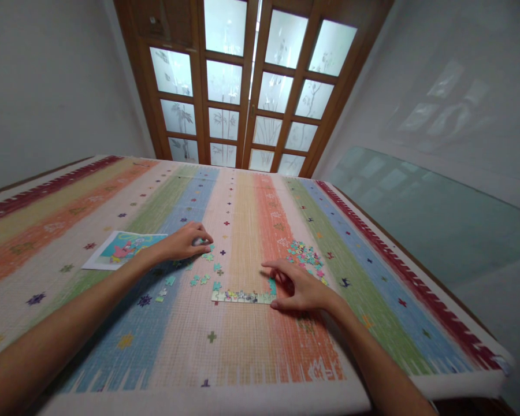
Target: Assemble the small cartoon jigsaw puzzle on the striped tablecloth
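My left hand (182,242) pinches a loose puzzle piece (200,241); my right hand (301,288), fingers spread, steadies the assembled puzzle strip (242,296) on the tabletop (242,358).

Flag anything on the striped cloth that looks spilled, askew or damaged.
Nothing stands out. Loose puzzle pieces lie heaped beside the right hand, others scattered near the left hand; the joined strip and picture sheet lie flat.
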A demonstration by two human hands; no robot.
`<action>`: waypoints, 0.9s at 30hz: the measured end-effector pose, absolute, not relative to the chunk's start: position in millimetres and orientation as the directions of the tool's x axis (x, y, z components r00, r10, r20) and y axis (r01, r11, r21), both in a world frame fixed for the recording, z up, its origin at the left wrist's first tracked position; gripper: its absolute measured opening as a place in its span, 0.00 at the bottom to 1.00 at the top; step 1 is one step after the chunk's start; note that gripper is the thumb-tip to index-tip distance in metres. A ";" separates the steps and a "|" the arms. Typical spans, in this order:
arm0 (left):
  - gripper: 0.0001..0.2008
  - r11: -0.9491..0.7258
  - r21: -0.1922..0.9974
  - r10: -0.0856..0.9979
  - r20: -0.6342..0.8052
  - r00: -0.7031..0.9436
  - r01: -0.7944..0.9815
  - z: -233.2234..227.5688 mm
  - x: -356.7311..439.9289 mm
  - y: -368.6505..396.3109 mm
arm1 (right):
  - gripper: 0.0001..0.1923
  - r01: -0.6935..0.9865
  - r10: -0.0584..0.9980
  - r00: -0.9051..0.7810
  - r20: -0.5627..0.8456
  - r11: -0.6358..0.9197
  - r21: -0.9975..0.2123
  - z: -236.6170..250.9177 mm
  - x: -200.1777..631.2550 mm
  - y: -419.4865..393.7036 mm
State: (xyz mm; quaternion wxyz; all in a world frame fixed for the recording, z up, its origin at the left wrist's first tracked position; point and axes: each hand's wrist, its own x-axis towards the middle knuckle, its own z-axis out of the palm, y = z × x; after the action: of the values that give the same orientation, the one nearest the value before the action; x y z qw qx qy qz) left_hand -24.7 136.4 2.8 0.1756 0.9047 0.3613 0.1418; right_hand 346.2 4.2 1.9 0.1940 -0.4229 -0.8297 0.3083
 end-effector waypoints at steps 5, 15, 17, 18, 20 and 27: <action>0.14 -0.642 0.467 0.724 0.110 0.681 0.608 7.2 -19.2 134.8 | 0.41 0.589 0.825 -0.563 0.048 0.441 -0.677 1.8 346.3 4.6; 0.14 -0.487 0.655 0.775 0.018 0.632 0.578 17.5 -13.7 116.3 | 0.40 0.593 0.834 -0.551 0.041 0.425 -0.684 4.4 344.9 3.3; 0.13 -0.462 0.722 0.748 0.006 0.663 0.515 19.8 -9.9 99.8 | 0.40 0.596 0.831 -0.555 0.037 0.428 -0.680 5.7 344.6 3.2; 0.13 -0.453 0.749 0.737 0.010 0.676 0.484 20.1 -7.9 91.1 | 0.40 0.597 0.828 -0.560 0.037 0.433 -0.675 6.2 344.4 3.2; 0.15 -0.451 0.774 0.723 0.026 0.690 0.443 19.2 -3.8 75.0 | 0.41 0.594 0.821 -0.570 0.044 0.449 -0.668 6.6 344.1 3.4; 0.12 -0.520 0.670 0.761 0.082 0.644 0.530 7.4 1.9 51.3 | 0.40 0.587 0.815 -0.577 0.055 0.461 -0.666 5.1 344.6 3.8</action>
State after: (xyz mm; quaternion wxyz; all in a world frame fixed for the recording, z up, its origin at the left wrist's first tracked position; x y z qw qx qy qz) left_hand 1.9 51.3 7.4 0.3105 0.8518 0.3787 0.1861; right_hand 344.6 3.8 5.1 0.1867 -0.4202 -0.8340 0.3049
